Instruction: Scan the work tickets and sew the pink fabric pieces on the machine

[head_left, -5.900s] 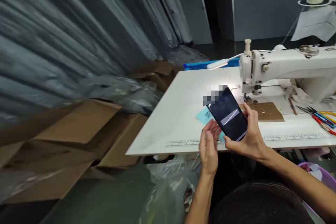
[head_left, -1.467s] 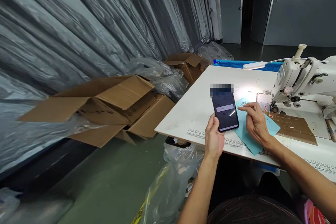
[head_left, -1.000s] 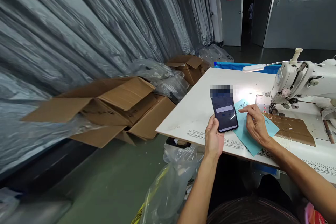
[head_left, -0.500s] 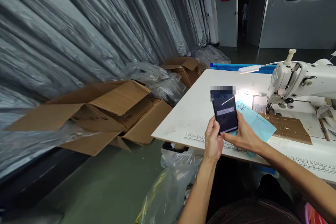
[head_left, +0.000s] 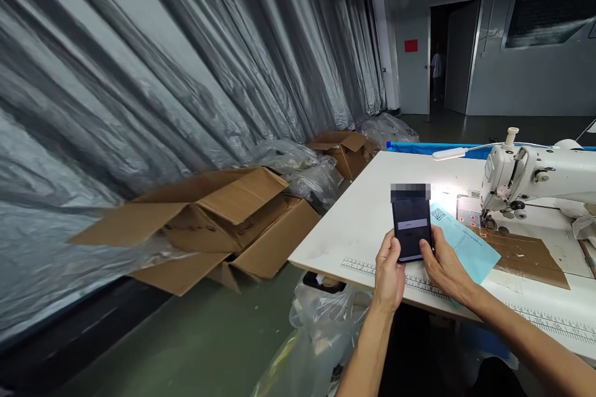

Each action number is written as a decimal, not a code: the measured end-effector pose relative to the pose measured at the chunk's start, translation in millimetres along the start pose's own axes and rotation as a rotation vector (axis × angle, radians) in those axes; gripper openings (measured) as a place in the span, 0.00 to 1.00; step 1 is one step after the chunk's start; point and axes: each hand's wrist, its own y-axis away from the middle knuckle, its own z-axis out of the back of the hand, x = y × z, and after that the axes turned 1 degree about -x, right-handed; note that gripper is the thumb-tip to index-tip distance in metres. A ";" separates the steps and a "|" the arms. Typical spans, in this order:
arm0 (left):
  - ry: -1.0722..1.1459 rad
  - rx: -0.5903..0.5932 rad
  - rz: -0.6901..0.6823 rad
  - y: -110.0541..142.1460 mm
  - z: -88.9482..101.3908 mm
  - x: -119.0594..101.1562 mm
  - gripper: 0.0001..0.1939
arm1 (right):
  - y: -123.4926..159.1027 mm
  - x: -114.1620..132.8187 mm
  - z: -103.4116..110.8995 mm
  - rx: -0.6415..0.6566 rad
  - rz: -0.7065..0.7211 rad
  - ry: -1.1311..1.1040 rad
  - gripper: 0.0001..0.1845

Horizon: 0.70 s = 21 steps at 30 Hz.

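A smartphone [head_left: 412,239] with a dark screen and a pale message box is held upright over the front of the white table [head_left: 339,229]. My left hand [head_left: 390,270] is closed around its lower left edge. Gripping its right edge is my right hand [head_left: 442,260], its thumb resting on the lower right of the screen. Behind my right hand a light blue sheet [head_left: 472,251] with a QR code lies on the table, partly hidden by that hand. A brown flat piece [head_left: 531,254] lies beside it, next to the white sewing machine [head_left: 521,180].
Open cardboard boxes [head_left: 233,214] and clear plastic bags [head_left: 307,164] lie on the floor left of the table, along a silvery curtain [head_left: 209,62]. Another plastic bag [head_left: 316,329] hangs below the table's front edge. A person [head_left: 436,71] stands in the far doorway.
The camera view has tilted up, so the scene sits lower and an exit sign shows. My right thumb has moved from the phone's bottom edge onto its screen. The phone stands straighter.
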 end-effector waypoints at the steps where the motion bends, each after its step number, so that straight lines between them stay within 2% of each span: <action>1: 0.000 -0.002 -0.002 -0.2 0.1 0.5 0.25 | 0.0 -0.7 -0.1 -0.005 -0.004 -0.006 0.15; 8: -0.008 0.014 0.000 -0.9 2.2 0.9 0.25 | -0.8 0.3 3.4 0.003 0.007 -0.041 0.15; 16: 0.035 0.096 0.030 -1.0 -1.9 -0.1 0.22 | 6.6 5.5 14.3 0.035 -0.107 -0.080 0.19; 21: 0.029 0.101 0.053 -3.1 -2.4 1.1 0.21 | 11.7 10.2 20.3 0.058 -0.160 -0.105 0.23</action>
